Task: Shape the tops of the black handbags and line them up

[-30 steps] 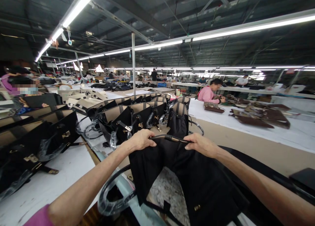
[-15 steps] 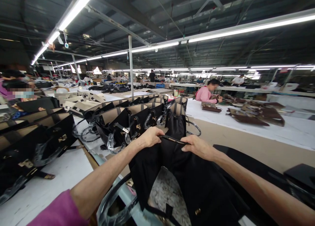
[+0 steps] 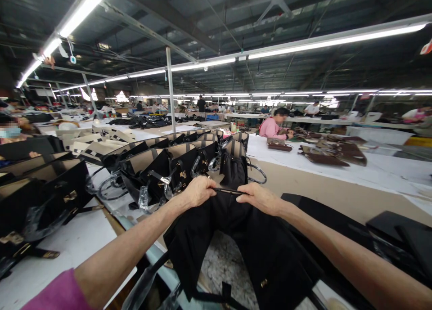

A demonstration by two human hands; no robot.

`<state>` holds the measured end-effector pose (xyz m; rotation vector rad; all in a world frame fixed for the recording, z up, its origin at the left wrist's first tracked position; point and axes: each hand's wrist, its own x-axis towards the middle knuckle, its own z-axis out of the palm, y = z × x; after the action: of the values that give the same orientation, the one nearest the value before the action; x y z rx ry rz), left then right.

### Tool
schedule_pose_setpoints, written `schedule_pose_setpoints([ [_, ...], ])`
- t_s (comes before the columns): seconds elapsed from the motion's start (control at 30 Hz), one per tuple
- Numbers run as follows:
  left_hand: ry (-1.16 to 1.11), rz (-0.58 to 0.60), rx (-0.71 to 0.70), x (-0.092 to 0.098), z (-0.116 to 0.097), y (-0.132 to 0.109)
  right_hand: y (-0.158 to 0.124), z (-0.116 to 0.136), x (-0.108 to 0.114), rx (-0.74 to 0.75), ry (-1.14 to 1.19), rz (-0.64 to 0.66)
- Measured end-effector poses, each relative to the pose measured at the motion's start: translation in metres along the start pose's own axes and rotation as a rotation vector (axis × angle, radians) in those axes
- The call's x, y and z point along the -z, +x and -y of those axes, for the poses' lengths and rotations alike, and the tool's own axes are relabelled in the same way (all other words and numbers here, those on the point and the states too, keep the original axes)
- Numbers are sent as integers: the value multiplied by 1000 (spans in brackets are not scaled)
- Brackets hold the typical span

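Observation:
A black handbag (image 3: 270,242) with a small gold fitting is in front of me. My left hand (image 3: 200,190) pinches the left end of a short stretch of its dark edge. At the other end, my right hand (image 3: 258,197) grips the same edge between thumb and fingers. The stretch between my hands lies nearly straight. Below it the black material parts around a grey, mottled surface (image 3: 225,265). A plastic-wrapped handle (image 3: 143,280) hangs at the bag's lower left. Just past my hands stands another black bag (image 3: 233,169).
Black bags with beige insides (image 3: 145,159) stand in rows ahead, and more black bags (image 3: 64,179) stand at the left. Flat black pieces (image 3: 324,215) lie at the right. A person in pink (image 3: 270,128) works near brown pieces (image 3: 332,152).
The bag's edge between my hands has gone from slanting to almost level, and my hands are slightly closer together. The view has turned a little to the right.

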<state>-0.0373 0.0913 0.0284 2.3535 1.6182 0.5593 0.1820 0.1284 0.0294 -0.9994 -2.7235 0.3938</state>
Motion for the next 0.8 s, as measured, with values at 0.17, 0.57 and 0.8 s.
schedule_pose_setpoints([
  [0.17,30,-25,-31,-5,0,0,-5,9,-3,-20,-58,-45],
  [0.57,-17,-28,14,-11,-1,1,1,38,-2,-148,-432,-12],
  [0.8,-34,-44,-41,-9,-10,-3,1,30,-6,-110,-360,-37],
])
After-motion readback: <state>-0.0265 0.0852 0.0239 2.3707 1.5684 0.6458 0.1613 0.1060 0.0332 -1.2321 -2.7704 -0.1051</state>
